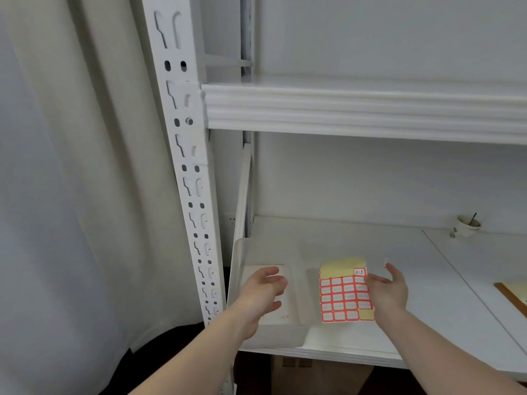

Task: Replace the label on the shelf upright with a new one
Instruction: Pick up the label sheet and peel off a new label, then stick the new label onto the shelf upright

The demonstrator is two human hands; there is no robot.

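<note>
Both hands loose, holding nothing; right hand (389,292) at label sheet (345,292), left hand (263,289) near: pin sheet, peel the "2-5" label (359,271) by its corner.

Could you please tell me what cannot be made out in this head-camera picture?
- What lies under the left hand: the hand covers it.
- The label sheet: its right edge is behind the right hand; its print is too small.
- The cup: its contents are too small.
- The wooden object: cut off by the right edge.

A red-bordered label sheet (345,299) lies flat on the shelf, one label apparently marked "2-5", beside the white slotted upright (186,155).
</note>
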